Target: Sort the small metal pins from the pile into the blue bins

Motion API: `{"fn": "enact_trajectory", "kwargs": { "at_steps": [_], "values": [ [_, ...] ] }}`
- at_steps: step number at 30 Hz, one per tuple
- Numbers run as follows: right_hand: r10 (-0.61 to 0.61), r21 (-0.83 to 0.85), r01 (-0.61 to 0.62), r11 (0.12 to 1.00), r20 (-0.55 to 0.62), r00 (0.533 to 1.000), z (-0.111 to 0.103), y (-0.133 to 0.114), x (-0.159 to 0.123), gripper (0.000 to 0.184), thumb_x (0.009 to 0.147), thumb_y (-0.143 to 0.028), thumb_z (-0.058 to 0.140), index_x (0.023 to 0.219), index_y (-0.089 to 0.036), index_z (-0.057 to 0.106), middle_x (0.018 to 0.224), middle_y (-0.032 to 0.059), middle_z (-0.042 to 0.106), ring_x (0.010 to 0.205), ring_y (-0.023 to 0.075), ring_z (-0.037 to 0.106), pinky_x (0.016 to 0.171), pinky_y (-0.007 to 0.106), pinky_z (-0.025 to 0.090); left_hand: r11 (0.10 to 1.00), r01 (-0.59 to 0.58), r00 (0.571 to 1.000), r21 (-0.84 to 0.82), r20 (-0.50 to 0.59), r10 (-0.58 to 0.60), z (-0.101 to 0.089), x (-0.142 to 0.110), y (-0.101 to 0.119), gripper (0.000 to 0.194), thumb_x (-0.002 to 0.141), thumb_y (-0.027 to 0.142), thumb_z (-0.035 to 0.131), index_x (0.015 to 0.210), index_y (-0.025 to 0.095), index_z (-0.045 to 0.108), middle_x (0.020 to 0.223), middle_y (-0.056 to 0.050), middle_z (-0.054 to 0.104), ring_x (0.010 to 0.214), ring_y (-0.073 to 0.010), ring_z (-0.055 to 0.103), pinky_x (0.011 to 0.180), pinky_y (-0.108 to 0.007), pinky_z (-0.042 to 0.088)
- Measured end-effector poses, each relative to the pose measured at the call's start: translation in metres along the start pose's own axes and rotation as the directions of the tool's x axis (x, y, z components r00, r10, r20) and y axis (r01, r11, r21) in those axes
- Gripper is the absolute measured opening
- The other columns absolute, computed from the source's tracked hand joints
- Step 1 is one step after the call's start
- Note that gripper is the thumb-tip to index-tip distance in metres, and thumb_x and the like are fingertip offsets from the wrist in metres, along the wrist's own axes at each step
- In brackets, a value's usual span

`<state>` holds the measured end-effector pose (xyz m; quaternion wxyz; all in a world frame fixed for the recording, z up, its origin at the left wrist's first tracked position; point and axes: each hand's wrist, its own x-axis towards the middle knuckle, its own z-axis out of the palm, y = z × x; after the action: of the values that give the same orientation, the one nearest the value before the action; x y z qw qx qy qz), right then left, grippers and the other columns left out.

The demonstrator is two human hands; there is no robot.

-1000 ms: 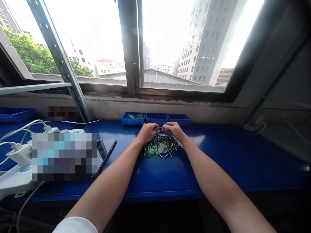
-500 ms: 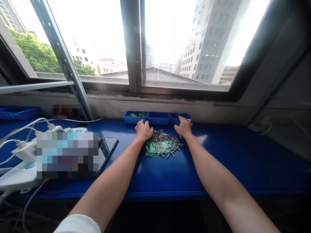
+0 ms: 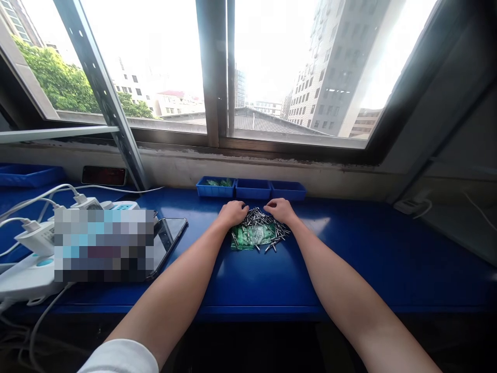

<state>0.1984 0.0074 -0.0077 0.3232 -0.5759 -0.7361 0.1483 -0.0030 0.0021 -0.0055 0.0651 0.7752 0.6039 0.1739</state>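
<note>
A pile of small silvery metal pins (image 3: 259, 216) lies on the blue table, partly on a green printed plastic bag (image 3: 252, 237). At the pile's left edge my left hand (image 3: 234, 213) has its fingers curled together, their tips hidden by the hand or too small to read. My right hand (image 3: 280, 209) is over the right back edge of the pile, thumb and forefinger drawn together; whether a pin is between them is too small to make out. A few loose pins lie at the front right of the bag.
Behind the pile stand three blue bins: a left bin (image 3: 216, 192) with green packets, a middle bin (image 3: 253, 195) and a right bin (image 3: 288, 197). To the left are a phone (image 3: 171, 238) and a white power strip (image 3: 29, 282) with chargers and cables. Another phone (image 3: 104, 175) leans further back.
My right hand went from the pile to the right bin with a pin, then came back to the pile. My left hand opened, then curled its fingers again by the pile.
</note>
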Motion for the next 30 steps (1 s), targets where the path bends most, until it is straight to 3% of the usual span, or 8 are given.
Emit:
{"fn": "enact_trajectory", "kwargs": {
  "at_steps": [4, 8, 13, 16, 20, 22, 26, 30],
  "values": [
    [-0.062, 0.009, 0.061, 0.998, 0.06, 0.996, 0.004, -0.005, -0.003, 0.022, 0.076, -0.035, 0.055, 0.082, -0.021, 0.072, 0.088, 0.0028, 0.07, 0.083, 0.0179, 0.062, 0.076, 0.026, 0.045, 0.999, -0.021, 1.0, -0.024, 0.004, 0.021, 0.001, -0.001, 0.0, 0.04, 0.084, 0.042, 0.036, 0.099, 0.023, 0.069, 0.109, -0.007, 0.066, 0.102, -0.0263, 0.058, 0.084, -0.031, 0.044],
    [-0.177, -0.021, 0.181, 0.983, 0.144, 0.974, 0.005, -0.008, -0.004, 0.027, 0.079, -0.034, 0.05, 0.092, -0.025, 0.072, 0.105, 0.0008, 0.067, 0.103, 0.0212, 0.055, 0.093, 0.031, 0.038, 0.998, -0.049, 0.999, -0.026, 0.006, 0.049, 0.002, -0.001, -0.001, 0.038, 0.084, 0.039, 0.037, 0.098, 0.025, 0.07, 0.11, -0.006, 0.066, 0.102, -0.0256, 0.058, 0.085, -0.03, 0.044],
    [-0.087, -0.125, 0.111, 0.986, 0.185, 0.979, 0.005, -0.012, -0.004, 0.032, 0.081, -0.041, 0.045, 0.095, -0.027, 0.071, 0.111, 0.0009, 0.064, 0.11, 0.0276, 0.046, 0.096, 0.038, 0.033, 0.998, -0.061, 0.998, -0.007, 0.02, 0.061, 0.002, 0.0, -0.001, 0.038, 0.083, 0.039, 0.038, 0.101, 0.026, 0.069, 0.112, -0.005, 0.065, 0.103, -0.0251, 0.058, 0.085, -0.029, 0.044],
    [-0.069, -0.172, 0.095, 0.981, 0.152, 0.986, 0.004, -0.011, -0.004, 0.037, 0.083, -0.046, 0.042, 0.088, -0.025, 0.071, 0.097, 0.0033, 0.068, 0.104, 0.0275, 0.048, 0.089, 0.036, 0.035, 0.998, -0.057, 0.998, 0.001, 0.033, 0.057, 0.001, 0.0, 0.0, 0.04, 0.083, 0.041, 0.037, 0.103, 0.026, 0.069, 0.114, -0.004, 0.064, 0.104, -0.0252, 0.058, 0.085, -0.03, 0.044],
    [-0.031, -0.243, 0.051, 0.969, 0.084, 0.996, 0.002, -0.006, -0.003, 0.045, 0.085, -0.043, 0.037, 0.063, -0.02, 0.068, 0.065, 0.0047, 0.064, 0.078, 0.021, 0.057, 0.074, 0.029, 0.039, 0.999, -0.046, 0.998, 0.009, 0.037, 0.046, -0.001, -0.002, 0.003, 0.041, 0.083, 0.042, 0.037, 0.103, 0.026, 0.069, 0.115, -0.004, 0.064, 0.104, -0.025, 0.057, 0.086, -0.03, 0.044],
    [-0.018, -0.225, 0.029, 0.974, 0.052, 0.998, 0.001, -0.003, -0.002, 0.04, 0.084, -0.041, 0.042, 0.062, -0.02, 0.068, 0.066, 0.004, 0.065, 0.071, 0.0186, 0.059, 0.07, 0.026, 0.04, 0.999, -0.038, 0.999, 0.007, 0.039, 0.038, -0.003, -0.003, 0.004, 0.041, 0.083, 0.043, 0.037, 0.103, 0.027, 0.069, 0.115, -0.003, 0.064, 0.105, -0.0248, 0.057, 0.086, -0.029, 0.044],
    [0.005, -0.147, -0.01, 0.989, -0.03, 1.0, 0.002, 0.001, 0.0, 0.023, 0.078, -0.036, 0.053, 0.073, -0.022, 0.071, 0.079, 0.0036, 0.07, 0.077, 0.0175, 0.062, 0.074, 0.024, 0.043, 0.999, -0.036, 0.998, -0.004, 0.043, 0.036, -0.005, -0.004, 0.006, 0.039, 0.083, 0.044, 0.038, 0.098, 0.028, 0.071, 0.112, -0.002, 0.065, 0.104, -0.0238, 0.057, 0.085, -0.027, 0.044],
    [0.081, -0.121, -0.091, 0.988, -0.085, 0.993, 0.005, 0.005, 0.003, 0.016, 0.072, -0.032, 0.061, 0.075, -0.021, 0.072, 0.079, 0.0047, 0.07, 0.078, 0.0182, 0.063, 0.075, 0.025, 0.045, 0.999, -0.032, 0.999, -0.009, 0.042, 0.032, -0.004, -0.003, 0.005, 0.037, 0.083, 0.044, 0.04, 0.095, 0.03, 0.072, 0.11, -0.002, 0.066, 0.102, -0.0236, 0.058, 0.083, -0.027, 0.044]
  ]
}}
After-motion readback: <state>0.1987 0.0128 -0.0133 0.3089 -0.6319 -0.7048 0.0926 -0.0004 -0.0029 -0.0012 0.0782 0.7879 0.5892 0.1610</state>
